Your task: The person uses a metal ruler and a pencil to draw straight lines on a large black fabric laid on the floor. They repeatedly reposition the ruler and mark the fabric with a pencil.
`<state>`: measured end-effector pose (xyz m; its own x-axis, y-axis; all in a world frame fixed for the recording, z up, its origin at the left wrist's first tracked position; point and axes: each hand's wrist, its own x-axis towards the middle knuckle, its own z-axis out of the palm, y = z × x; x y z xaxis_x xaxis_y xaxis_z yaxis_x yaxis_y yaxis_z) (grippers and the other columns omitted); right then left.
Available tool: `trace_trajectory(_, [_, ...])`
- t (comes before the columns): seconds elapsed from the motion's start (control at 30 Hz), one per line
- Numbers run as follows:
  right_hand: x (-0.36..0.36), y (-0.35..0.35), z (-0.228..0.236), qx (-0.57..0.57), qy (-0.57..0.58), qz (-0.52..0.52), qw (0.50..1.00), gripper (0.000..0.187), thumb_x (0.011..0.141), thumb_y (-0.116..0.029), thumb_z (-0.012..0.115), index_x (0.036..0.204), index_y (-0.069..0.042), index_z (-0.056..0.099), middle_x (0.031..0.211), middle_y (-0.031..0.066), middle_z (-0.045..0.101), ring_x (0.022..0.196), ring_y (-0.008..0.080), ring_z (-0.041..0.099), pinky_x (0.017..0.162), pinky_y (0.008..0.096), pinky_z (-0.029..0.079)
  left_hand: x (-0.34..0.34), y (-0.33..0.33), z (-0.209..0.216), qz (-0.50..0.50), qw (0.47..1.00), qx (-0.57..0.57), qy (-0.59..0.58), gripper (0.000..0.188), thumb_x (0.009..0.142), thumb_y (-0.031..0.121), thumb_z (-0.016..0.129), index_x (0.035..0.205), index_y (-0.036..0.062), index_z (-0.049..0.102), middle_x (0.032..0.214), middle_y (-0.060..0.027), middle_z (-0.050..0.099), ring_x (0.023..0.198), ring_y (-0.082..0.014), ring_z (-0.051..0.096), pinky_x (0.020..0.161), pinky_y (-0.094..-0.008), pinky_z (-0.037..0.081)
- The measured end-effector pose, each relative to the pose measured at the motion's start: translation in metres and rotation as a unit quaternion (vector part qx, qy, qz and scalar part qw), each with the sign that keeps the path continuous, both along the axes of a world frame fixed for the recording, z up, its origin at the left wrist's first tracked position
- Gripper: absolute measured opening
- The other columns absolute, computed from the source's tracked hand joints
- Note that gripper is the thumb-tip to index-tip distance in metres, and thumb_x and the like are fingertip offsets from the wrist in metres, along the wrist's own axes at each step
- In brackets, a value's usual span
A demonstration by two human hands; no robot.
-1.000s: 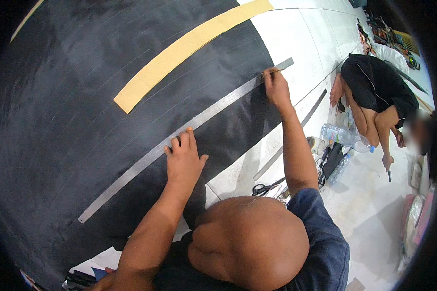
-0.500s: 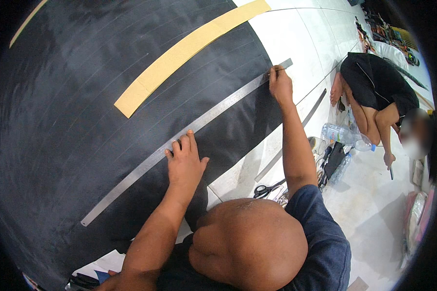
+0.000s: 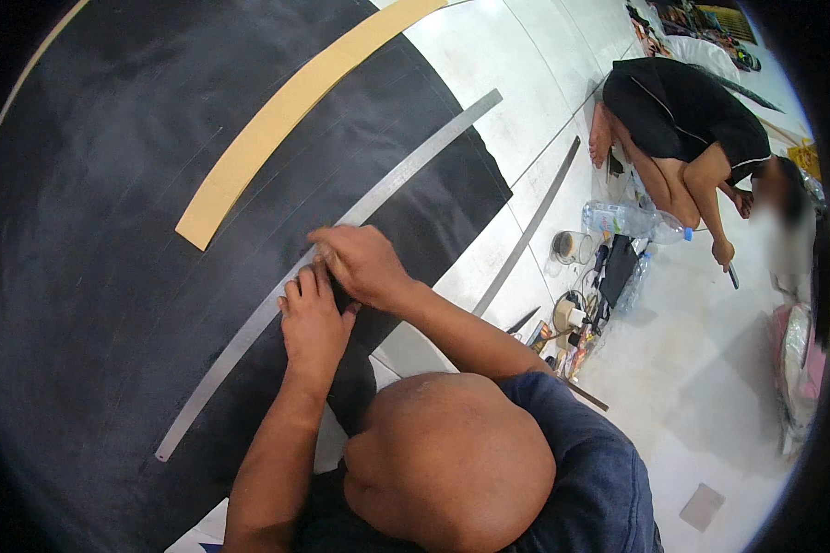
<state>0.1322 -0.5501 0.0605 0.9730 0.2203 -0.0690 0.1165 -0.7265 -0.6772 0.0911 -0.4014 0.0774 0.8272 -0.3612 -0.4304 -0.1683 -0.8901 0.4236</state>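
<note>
A long metal ruler lies slantwise across a wide black sheet marked with faint lines. My left hand presses its fingertips onto the ruler near its middle, fingers stretched forward. Right beside it, my right hand is closed at the ruler's far edge; whatever it pinches is hidden by the fingers. The ruler's upper end projects beyond the hands toward the sheet's right edge. Farther up on the sheet lies a broad yellow strip, roughly in line with the ruler.
White floor tiles border the sheet on the right, with a thin metal strip on them. Beyond it lie a clear plastic bottle, a glass jar and assorted tools. Another person in black crouches there, holding a thin pen-like object.
My right hand has left the ruler's upper end and come down beside my left hand, now closed. The left hand stays on the ruler. The whole view has shifted slightly.
</note>
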Motion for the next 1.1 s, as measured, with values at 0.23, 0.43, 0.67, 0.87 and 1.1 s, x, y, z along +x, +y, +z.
trace_trajectory(0.23, [-0.016,-0.035,-0.008,-0.151,-0.098,-0.006,0.984,0.029,0.095,-0.017,0.060,0.123,-0.009,0.061,0.137,0.0137,0.057,0.130,0.0334,0.051,0.109,0.0497,0.036,-0.014,0.018,0.003,-0.005,1.000,-0.015,-0.018,0.089,0.084,0.046,0.075,0.149,-0.0017,0.038,0.130,-0.0173,0.049,0.115,-0.0335,0.051,0.095,-0.0414,0.053])
trace_trajectory(0.43, [-0.072,-0.011,-0.018,-0.150,-0.068,0.015,0.986,0.031,0.095,-0.020,0.063,0.124,-0.010,0.061,0.145,0.0128,0.052,0.138,0.0324,0.045,0.113,0.0523,0.031,-0.055,0.051,0.009,0.006,1.000,-0.024,0.010,0.087,0.086,0.048,0.073,0.148,-0.0022,0.039,0.130,-0.0190,0.049,0.118,-0.0348,0.051,0.091,-0.0414,0.056])
trace_trajectory(0.67, [-0.038,0.005,0.013,-0.054,-0.029,0.051,0.997,0.023,0.093,-0.021,0.064,0.112,-0.008,0.067,0.110,0.0095,0.068,0.107,0.0300,0.060,0.091,0.0455,0.043,-0.068,0.101,0.030,-0.030,0.989,-0.081,0.120,0.076,0.090,0.045,0.069,0.147,0.0021,0.043,0.133,-0.0195,0.050,0.121,-0.0367,0.052,0.098,-0.0452,0.052])
trace_trajectory(0.87, [0.082,0.054,0.022,-0.003,-0.209,0.124,0.970,0.028,0.096,-0.014,0.055,0.120,-0.001,0.063,0.114,0.0197,0.066,0.100,0.0355,0.064,0.091,0.0450,0.049,-0.090,0.232,0.062,0.004,0.984,0.017,0.180,0.063,0.091,0.037,0.069,0.143,0.0072,0.051,0.133,-0.0215,0.055,0.123,-0.0387,0.055,0.103,-0.0452,0.048])
trace_trajectory(1.1, [0.158,0.090,0.008,0.013,-0.096,0.207,0.974,0.026,0.092,-0.009,0.056,0.115,-0.001,0.065,0.110,0.0190,0.063,0.107,0.0368,0.062,0.096,0.0434,0.051,-0.227,0.424,0.141,0.287,0.915,0.208,0.191,0.064,0.084,0.036,0.076,0.133,-0.0003,0.058,0.133,-0.0277,0.055,0.125,-0.0454,0.052,0.107,-0.0494,0.043])
